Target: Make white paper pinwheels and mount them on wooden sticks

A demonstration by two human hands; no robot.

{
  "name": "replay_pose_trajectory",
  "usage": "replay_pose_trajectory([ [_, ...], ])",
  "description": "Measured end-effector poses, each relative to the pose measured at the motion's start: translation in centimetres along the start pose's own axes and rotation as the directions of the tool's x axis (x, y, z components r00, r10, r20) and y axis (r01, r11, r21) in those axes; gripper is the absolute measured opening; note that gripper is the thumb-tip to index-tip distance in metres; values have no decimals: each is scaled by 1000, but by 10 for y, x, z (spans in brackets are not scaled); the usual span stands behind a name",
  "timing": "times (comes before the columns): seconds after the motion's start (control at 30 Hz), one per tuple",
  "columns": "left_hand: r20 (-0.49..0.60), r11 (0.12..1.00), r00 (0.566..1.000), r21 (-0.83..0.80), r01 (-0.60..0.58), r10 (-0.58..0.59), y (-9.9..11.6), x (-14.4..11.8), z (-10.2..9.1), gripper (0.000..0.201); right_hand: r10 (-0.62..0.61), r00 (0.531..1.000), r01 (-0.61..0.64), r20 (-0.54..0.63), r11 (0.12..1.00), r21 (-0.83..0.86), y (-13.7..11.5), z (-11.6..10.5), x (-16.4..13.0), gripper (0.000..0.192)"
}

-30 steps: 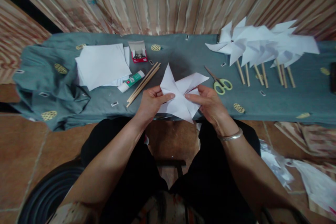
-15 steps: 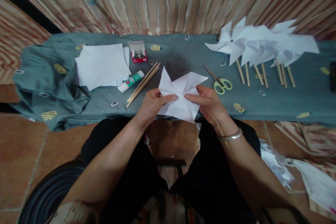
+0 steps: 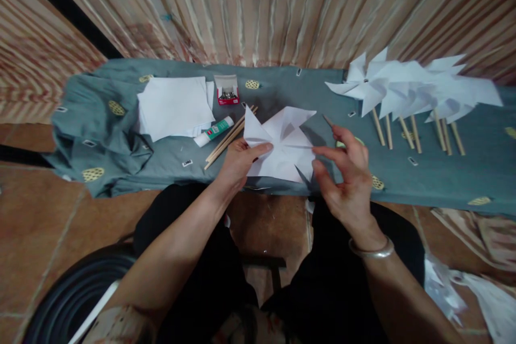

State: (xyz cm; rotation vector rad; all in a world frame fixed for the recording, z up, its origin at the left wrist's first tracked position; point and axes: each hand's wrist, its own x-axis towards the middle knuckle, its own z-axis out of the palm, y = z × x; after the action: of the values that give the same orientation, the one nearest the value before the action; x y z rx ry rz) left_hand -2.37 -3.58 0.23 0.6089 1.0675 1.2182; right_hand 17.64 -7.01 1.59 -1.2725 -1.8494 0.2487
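Observation:
My left hand [image 3: 239, 162] pinches the centre of a folded white paper pinwheel [image 3: 284, 142] over the near edge of the table, thumb on top. My right hand [image 3: 347, 183] hovers just right of the paper with its fingers spread, holding nothing. It partly covers the green-handled scissors [image 3: 341, 142] lying on the cloth. Wooden sticks [image 3: 228, 138] and a glue stick [image 3: 213, 131] lie left of the paper.
A grey-green cloth [image 3: 423, 172] covers the table. A stack of white paper sheets [image 3: 173, 105] and a small red box of pins [image 3: 228, 91] lie at the back left. Several finished pinwheels on sticks [image 3: 407, 91] lie at the right. A curtain hangs behind.
My right hand has let go of the pinwheel and drawn back to the right with its fingers spread. The left hand keeps its hold. The view has shifted a little.

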Motion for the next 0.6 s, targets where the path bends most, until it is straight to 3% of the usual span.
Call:
replay_pose_trajectory([
  [0.13,2,1000,1000,-8,9,-9,-1,0,2,33,-154,984,155,91,988,3,-9,5,-5,22],
  [0.33,18,999,999,10,31,-31,-1,-3,6,30,-110,980,109,164,994,16,-8,9,-2,16],
  [0.6,26,1000,1000,23,-8,7,-9,-6,11,27,-65,995,71,81,994,-79,-7,22,3,11],
])
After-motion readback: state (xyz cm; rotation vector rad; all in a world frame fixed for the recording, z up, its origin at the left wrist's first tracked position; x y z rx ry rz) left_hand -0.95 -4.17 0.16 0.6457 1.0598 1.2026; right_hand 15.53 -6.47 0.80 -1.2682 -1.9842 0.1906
